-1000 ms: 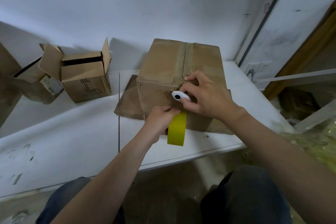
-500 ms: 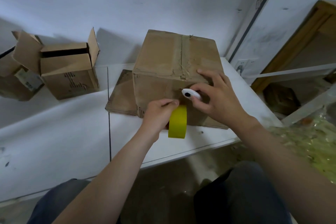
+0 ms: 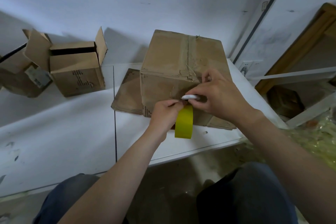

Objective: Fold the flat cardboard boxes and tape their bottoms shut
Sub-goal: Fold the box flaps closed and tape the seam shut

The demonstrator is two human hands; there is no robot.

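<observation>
cardboard box (image 3: pixel 174 63) sits closed side up on a flat cardboard sheet (image 3: pixel 125 94) on the white table (image 3: pixel 54 129), right of centre near the front edge. old tape seam runs across its top and down the near face

left hand (image 3: pixel 163 114) is curled round the top of the yellow tape roll (image 3: pixel 184 123), thumb and fingertips pinched together at the box's near face. roll sits edge-on below the hand, in front of the box

right hand (image 3: pixel 218 96) pinches the white oval tool (image 3: pixel 190 97) between thumb and fingers. tool is touching or just beside the left fingertips, can't tell which

vs half a second ago:
- right fingers were stretched out over the box's top edge, now curled in, only the index up near that edge
- tool showed its face with the dark hole, now turned edge-on
- left hand and roll roughly where they were
- box hasn't shifted on the sheet

open box (image 3: pixel 78 71) is well apart to the left, flaps up
</observation>
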